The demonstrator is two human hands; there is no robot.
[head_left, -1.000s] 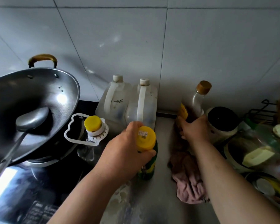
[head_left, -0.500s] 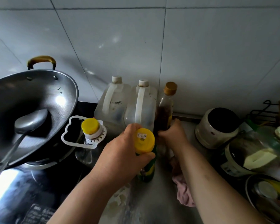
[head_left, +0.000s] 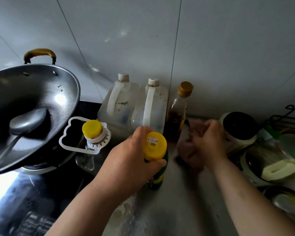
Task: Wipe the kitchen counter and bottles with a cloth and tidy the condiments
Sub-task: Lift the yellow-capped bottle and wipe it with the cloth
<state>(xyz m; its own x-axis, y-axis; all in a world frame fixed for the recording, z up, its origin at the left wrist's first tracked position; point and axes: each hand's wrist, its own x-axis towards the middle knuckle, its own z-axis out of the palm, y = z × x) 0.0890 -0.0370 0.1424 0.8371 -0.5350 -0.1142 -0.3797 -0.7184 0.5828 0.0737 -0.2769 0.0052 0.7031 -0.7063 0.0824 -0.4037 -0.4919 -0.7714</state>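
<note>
While left hand (head_left: 131, 164) wraps grip round cap end of yellow-capped bottle (head_left: 156, 145), upright at mid worktop (head_left: 186, 210), right hand (head_left: 209, 142) bunches cloth (head_left: 188, 150) in closed grip just right of it, blurred. Best: lift bottle clear, wipe under and around, then set beside brown-capped bottle (head_left: 177, 113) at far wall.

Glossy metal wok (head_left: 34, 92), translucent plastic jugs (head_left: 119, 103), matt steel counter (head_left: 177, 210), soft cloth (head_left: 188, 150).

Yellow cap (head_left: 156, 145), pink cloth (head_left: 188, 150)
</note>
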